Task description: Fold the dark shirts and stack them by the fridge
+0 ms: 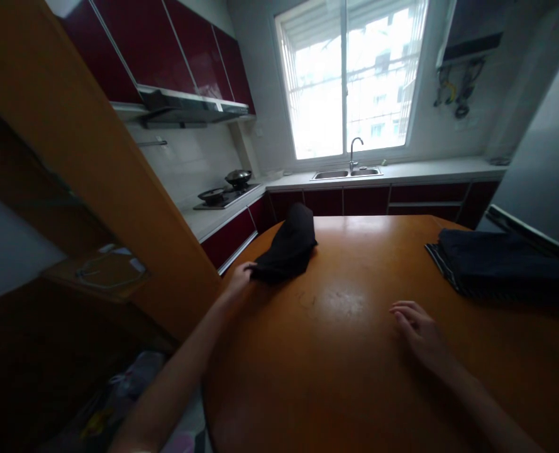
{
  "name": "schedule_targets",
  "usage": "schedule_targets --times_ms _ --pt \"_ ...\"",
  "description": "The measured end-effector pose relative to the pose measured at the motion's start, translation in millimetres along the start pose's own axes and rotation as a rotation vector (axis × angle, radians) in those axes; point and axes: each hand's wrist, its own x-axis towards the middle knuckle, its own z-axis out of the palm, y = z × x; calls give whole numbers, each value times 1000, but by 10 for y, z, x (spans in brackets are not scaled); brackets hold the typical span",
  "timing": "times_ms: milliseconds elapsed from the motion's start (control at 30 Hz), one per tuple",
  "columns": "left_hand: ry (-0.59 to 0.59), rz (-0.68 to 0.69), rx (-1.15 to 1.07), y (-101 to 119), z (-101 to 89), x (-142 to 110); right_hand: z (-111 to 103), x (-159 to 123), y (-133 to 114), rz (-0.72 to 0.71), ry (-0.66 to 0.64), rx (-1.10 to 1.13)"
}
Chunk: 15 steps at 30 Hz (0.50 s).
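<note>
On the left side of the wooden table (354, 371), my left hand (238, 278) is closed on the near corner of a black cloth (288, 246). The cloth lies bunched and stretches away from my fingers toward the far left edge; what kind of cloth it is cannot be made out. My right hand (415, 330) is over the right half of the table, loosely bent, thumb apart from the fingers, holding nothing. Farther right, a folded dark blue cloth (505, 261) with a striped edge lies on the table.
A wooden frame (166, 220) stands close by my left arm. Past the table, a counter (430, 168) carries a sink (331, 175), and pans (238, 177) sit on the stove. Bags (132, 377) are on the floor at lower left. A pale panel (547, 145) stands at right.
</note>
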Motion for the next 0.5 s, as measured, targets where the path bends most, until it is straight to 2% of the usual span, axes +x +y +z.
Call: schedule_targets --times_ms 100,167,233,300,367,500 --pt "80 -70 173 -497 -137 -519 50 -22 37 -2 -29 2" --pt "108 -96 254 -690 -285 -732 82 -38 63 -6 -56 -11" --pt "62 -125 421 -779 -416 -844 105 -50 91 -7 -82 -25" --pt "-16 -135 661 -749 -461 -859 115 -56 124 -4 -98 -22" --pt "-54 -85 827 -607 -377 -782 117 -54 163 -6 -96 -17" --pt "-14 52 767 -230 89 -448 108 -34 222 -24 -86 -46"
